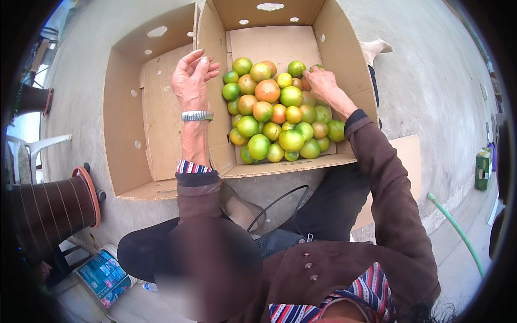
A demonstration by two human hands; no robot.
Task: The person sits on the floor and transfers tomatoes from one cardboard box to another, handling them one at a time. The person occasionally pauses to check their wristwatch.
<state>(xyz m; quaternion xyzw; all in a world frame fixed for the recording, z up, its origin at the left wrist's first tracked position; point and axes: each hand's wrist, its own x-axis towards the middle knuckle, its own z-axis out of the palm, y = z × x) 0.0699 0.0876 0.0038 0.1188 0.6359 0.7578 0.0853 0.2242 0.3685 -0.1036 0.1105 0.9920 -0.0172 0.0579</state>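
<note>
Unripe tomatoes, green to orange, lie piled in a cardboard box [274,42] before me. A large orange tomato [267,91] sits near the pile's middle. At the pile's far right, my right hand [324,84] has its fingers closed around a small green tomato [316,67], mostly hidden by them. My left hand [194,78] hovers by the wall between this box and a second cardboard box [163,117] on the left. Its fingers are loosely bent and apart, with nothing in them. A metal-banded watch [197,116] is on that wrist.
A flat cardboard piece [406,161] lies on the concrete floor to the right, near a green hose [456,230]. Brown planters, one large planter [56,202] nearest, and a printed bucket [106,274] stand at left. A green carton [483,169] is at far right.
</note>
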